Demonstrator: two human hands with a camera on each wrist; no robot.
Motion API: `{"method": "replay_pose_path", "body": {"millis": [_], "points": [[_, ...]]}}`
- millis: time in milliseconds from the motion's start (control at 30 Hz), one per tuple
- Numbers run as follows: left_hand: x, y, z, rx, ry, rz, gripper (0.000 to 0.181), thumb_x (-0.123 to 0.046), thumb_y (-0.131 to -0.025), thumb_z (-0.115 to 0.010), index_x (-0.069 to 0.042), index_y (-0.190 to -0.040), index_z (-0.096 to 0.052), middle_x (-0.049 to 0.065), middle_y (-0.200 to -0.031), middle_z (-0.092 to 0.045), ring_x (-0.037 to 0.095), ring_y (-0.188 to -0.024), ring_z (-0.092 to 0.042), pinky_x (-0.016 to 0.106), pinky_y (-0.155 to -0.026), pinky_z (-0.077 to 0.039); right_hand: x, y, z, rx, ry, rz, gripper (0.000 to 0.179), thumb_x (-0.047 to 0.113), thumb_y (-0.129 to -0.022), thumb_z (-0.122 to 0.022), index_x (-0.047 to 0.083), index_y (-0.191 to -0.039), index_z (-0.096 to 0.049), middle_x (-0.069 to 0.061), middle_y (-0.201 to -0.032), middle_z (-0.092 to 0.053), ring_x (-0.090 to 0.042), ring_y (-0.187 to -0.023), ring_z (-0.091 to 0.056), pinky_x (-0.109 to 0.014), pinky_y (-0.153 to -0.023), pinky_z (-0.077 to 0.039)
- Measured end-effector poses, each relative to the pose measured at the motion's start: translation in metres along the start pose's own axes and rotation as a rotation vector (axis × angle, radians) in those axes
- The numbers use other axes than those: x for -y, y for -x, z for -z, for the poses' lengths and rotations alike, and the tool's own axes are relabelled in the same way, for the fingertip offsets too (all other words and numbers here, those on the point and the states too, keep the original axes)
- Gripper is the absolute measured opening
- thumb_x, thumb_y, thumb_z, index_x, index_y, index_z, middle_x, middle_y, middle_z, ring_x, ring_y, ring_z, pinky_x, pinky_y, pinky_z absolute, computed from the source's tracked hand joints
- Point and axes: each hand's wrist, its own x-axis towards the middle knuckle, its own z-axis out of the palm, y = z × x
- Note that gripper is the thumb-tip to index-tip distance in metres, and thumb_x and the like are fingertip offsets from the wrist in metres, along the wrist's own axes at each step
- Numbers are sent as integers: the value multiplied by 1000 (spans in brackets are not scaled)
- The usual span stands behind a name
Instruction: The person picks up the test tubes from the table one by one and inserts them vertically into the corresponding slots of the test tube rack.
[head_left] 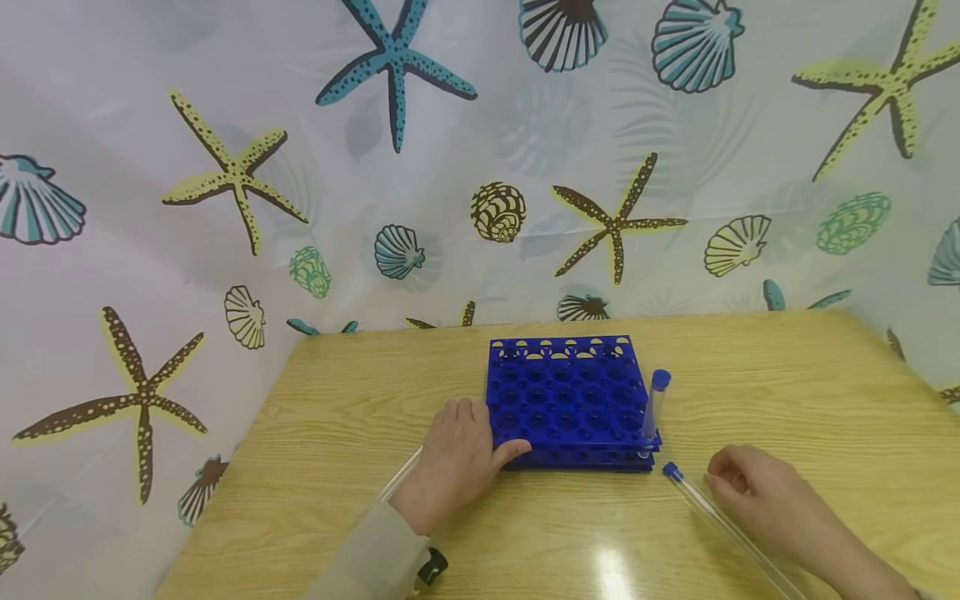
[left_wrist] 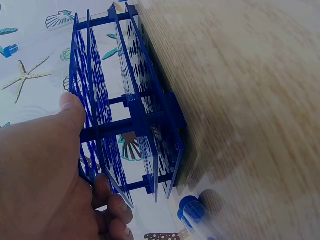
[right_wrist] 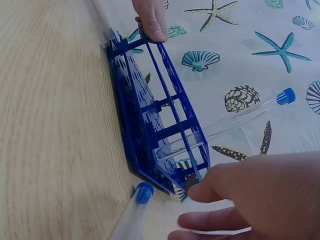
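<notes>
Steady left, loose right

At near right: clear blue-capped lying tube point(head_left: 723, 522), liable to roll if nudged by the adjacent right hand point(head_left: 767, 498), relaxed and empty. Farther, centre, gripped at left end by the left hand point(head_left: 455, 460): blue plastic tiered rack point(head_left: 570, 445), liable to jolt the clear blue-capped standing tube point(head_left: 653, 408) at near-right corner if tugged.

a curtained-off tabletop workspace: starfish-and-seashell-print fabric point(head_left: 450, 279) encloses a wood-grain table point(head_left: 375, 375), where a test-tube rack point(head_left: 551, 410) and capped test tubes point(head_left: 654, 408) look lab-like.
</notes>
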Motion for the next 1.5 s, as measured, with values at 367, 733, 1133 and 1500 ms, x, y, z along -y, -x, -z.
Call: {"method": "replay_pose_path", "body": {"millis": [367, 733, 1133, 1500], "points": [[0, -1, -1, 5, 16, 9, 69, -74, -94, -30, -7, -86, -46, 3, -77, -39, 19, -72, -35, 28, -68, -28, -7, 1, -9, 142, 30, -125, 18, 27, -95, -64, 9, -93, -66, 3, -74, -58, -14, -68, -50, -29, -58, -41], [0, -1, 0, 0, 28, 15, 70, -73, -94, -31, -6, -86, -47, 3, -77, -40, 19, -72, -35, 28, -68, -29, -10, 1, -17, 110, 58, -88, 20, 29, -87, -73, 11, -87, -63, 3, -73, -57, -13, -67, -49, -27, -57, -39], [0, -1, 0, 8, -2, 3, 71, -74, -94, -28, -7, -86, -47, 4, -77, -40, 19, -72, -36, 28, -68, -29, -7, -1, -17, 139, 52, -123, 16, 20, -86, -73, 7, -92, -64, 1, -76, -58, -14, -70, -49, -29, -60, -41], [0, 0, 1, 3, -6, 7, 71, -74, -93, -28, -7, -85, -47, 3, -77, -40, 19, -72, -35, 28, -68, -29, -13, -4, -20, 138, 22, -107, 13, 15, -85, -73, 7, -89, -64, 1, -74, -59, -14, -70, -51, -24, -58, -42]]}}
